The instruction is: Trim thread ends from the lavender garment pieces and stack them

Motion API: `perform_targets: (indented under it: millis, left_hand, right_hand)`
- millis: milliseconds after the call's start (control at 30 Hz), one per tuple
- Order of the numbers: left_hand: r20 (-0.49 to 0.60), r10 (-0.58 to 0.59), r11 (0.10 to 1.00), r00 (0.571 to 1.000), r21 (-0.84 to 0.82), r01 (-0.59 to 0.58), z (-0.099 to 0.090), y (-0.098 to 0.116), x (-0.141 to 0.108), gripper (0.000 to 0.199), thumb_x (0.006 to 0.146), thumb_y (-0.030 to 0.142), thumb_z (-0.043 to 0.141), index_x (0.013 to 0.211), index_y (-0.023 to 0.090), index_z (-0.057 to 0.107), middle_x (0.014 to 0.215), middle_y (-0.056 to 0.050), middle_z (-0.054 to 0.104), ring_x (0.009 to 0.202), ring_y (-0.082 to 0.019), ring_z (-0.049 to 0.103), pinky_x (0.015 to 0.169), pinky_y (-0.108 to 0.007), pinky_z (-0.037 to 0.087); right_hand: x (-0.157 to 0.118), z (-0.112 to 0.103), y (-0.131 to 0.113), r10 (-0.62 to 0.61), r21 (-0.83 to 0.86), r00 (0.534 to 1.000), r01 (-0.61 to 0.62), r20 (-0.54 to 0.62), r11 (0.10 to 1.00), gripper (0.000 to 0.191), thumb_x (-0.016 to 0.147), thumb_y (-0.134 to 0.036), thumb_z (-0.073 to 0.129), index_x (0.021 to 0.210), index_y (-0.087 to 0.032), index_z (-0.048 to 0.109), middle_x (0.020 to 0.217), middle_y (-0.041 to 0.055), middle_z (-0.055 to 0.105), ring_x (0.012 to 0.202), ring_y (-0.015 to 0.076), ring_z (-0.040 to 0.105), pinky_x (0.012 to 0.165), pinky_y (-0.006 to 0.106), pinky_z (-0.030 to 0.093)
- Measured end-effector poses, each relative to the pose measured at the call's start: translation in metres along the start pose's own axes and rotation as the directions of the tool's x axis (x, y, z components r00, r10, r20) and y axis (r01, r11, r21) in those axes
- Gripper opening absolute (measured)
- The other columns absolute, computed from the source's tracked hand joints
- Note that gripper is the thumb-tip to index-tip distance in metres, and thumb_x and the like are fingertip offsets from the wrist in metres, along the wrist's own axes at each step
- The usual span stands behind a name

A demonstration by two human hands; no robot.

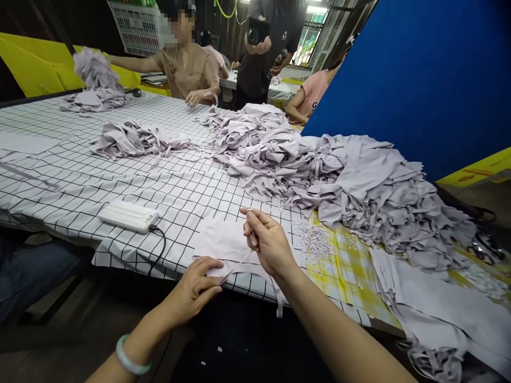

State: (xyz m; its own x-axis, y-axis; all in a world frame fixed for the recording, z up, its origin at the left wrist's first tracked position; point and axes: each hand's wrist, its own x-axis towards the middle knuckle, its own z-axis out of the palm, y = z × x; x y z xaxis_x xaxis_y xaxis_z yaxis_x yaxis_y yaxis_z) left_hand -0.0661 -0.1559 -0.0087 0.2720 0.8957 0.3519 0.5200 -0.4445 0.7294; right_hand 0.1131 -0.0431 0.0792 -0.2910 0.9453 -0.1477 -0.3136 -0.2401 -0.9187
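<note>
My left hand (195,290) is at the table's front edge, thumb and fingers closed on a thin pale lilac fabric strap (239,264). From there the strap runs up taut toward my right hand (269,242). That hand is raised above the cloth, thumb and forefinger pinching a small white piece (249,209); its other fingers are curled, and whether they also grip the strap is hidden. Under and behind both hands lies a flat pale lilac fabric piece (223,239). A loose strap end (279,306) hangs over the edge below my right wrist.
Many small white bits (319,242) lie to the right, before a big heap of lilac fabric pieces (279,154). A white power bank (128,215) with a black cable sits left. Across the table a person (191,69) lifts fabric; another person (271,53) stands holding a phone.
</note>
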Motion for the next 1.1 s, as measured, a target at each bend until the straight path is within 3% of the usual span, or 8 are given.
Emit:
perform_targets:
  millis: [133, 233, 333, 467, 633, 833, 967, 1100]
  left_hand:
    - [-0.135, -0.351, 0.854, 0.926, -0.452, 0.258, -0.012, 0.03, 0.021, 0.024, 0.096, 0.033, 0.057, 0.113, 0.023, 0.071, 0.11, -0.009, 0.069, 0.101, -0.02, 0.066, 0.091, -0.037, 0.055]
    - [0.005, -0.558, 0.585, 0.83, -0.706, 0.398, -0.011, 0.046, 0.028, 0.022, 0.09, 0.037, 0.065, 0.096, 0.017, 0.071, 0.086, -0.005, 0.069, 0.075, -0.014, 0.064, 0.071, -0.028, 0.056]
    - [0.161, -0.588, 0.492, 0.793, -0.707, 0.508, -0.003, 0.05, 0.019, 0.023, 0.084, 0.038, 0.07, 0.082, 0.015, 0.068, 0.069, 0.0, 0.061, 0.06, -0.01, 0.055, 0.058, -0.023, 0.05]
    - [0.254, -0.609, 0.494, 0.751, -0.62, 0.61, 0.004, 0.049, 0.004, 0.027, 0.083, 0.041, 0.069, 0.082, 0.014, 0.063, 0.065, 0.003, 0.056, 0.052, -0.007, 0.049, 0.05, -0.02, 0.043]
    - [0.35, -0.59, 0.5, 0.728, -0.55, 0.669, 0.001, 0.048, 0.008, 0.025, 0.084, 0.039, 0.066, 0.08, 0.016, 0.056, 0.063, 0.005, 0.051, 0.048, -0.007, 0.046, 0.045, -0.019, 0.04]
    - [0.257, -0.492, 0.712, 0.832, -0.431, 0.554, -0.004, 0.042, 0.019, 0.019, 0.092, 0.032, 0.055, 0.08, 0.017, 0.056, 0.07, 0.001, 0.055, 0.063, -0.011, 0.052, 0.057, -0.023, 0.045]
    - [0.048, -0.173, 0.981, 0.984, -0.086, 0.176, -0.003, 0.015, 0.039, 0.006, 0.091, 0.017, 0.053, 0.09, 0.018, 0.059, 0.087, -0.005, 0.061, 0.084, -0.018, 0.058, 0.076, -0.033, 0.051]
    - [0.082, 0.041, 0.989, 0.996, 0.139, -0.052, 0.006, -0.018, 0.053, 0.024, 0.081, 0.004, 0.055, 0.101, 0.017, 0.06, 0.098, -0.009, 0.062, 0.094, -0.022, 0.058, 0.082, -0.038, 0.053]
  right_hand:
    - [-0.037, 0.007, 0.018, 0.016, -0.221, 0.996, 0.003, 0.084, 0.975, 0.032, 0.087, -0.044, 0.066, 0.108, -0.021, 0.075, 0.058, -0.0047, 0.051, 0.048, 0.0071, 0.038, 0.045, 0.022, 0.035]
    - [-0.07, 0.007, 0.044, -0.094, -0.437, 0.99, 0.13, 0.103, 0.89, 0.028, 0.093, -0.038, 0.059, 0.112, -0.025, 0.075, 0.073, 0.0018, 0.065, 0.065, 0.0148, 0.057, 0.064, 0.03, 0.05]
    - [-0.096, -0.001, 0.066, -0.201, -0.604, 0.966, 0.258, 0.162, 0.754, 0.03, 0.097, -0.031, 0.053, 0.118, -0.027, 0.073, 0.09, 0.0074, 0.073, 0.08, 0.0215, 0.066, 0.077, 0.036, 0.054]
    - [-0.111, -0.013, 0.079, -0.105, -0.735, 0.97, 0.235, 0.219, 0.636, 0.03, 0.1, -0.03, 0.047, 0.109, -0.025, 0.075, 0.09, 0.0086, 0.073, 0.081, 0.0229, 0.067, 0.08, 0.036, 0.052]
    - [-0.109, -0.013, 0.075, 0.142, -0.71, 0.976, 0.016, 0.163, 0.704, 0.034, 0.101, -0.04, 0.042, 0.09, -0.022, 0.069, 0.076, 0.0032, 0.065, 0.067, 0.0171, 0.058, 0.065, 0.029, 0.043]
    - [-0.102, -0.013, 0.072, 0.225, -0.564, 0.964, -0.107, 0.143, 0.819, 0.038, 0.097, -0.05, 0.048, 0.08, -0.02, 0.063, 0.07, -0.0012, 0.056, 0.065, 0.013, 0.048, 0.062, 0.025, 0.037]
    - [-0.085, -0.015, 0.067, 0.353, -0.316, 0.935, -0.344, -0.03, 0.884, 0.035, 0.087, -0.052, 0.058, 0.082, -0.019, 0.064, 0.054, -0.006, 0.043, 0.047, 0.0083, 0.034, 0.045, 0.022, 0.027]
    - [-0.063, -0.012, 0.065, 0.552, -0.054, 0.828, -0.558, -0.1, 0.828, 0.024, 0.078, -0.041, 0.061, 0.077, -0.017, 0.06, 0.047, -0.0106, 0.035, 0.04, 0.0033, 0.018, 0.038, 0.018, 0.013]
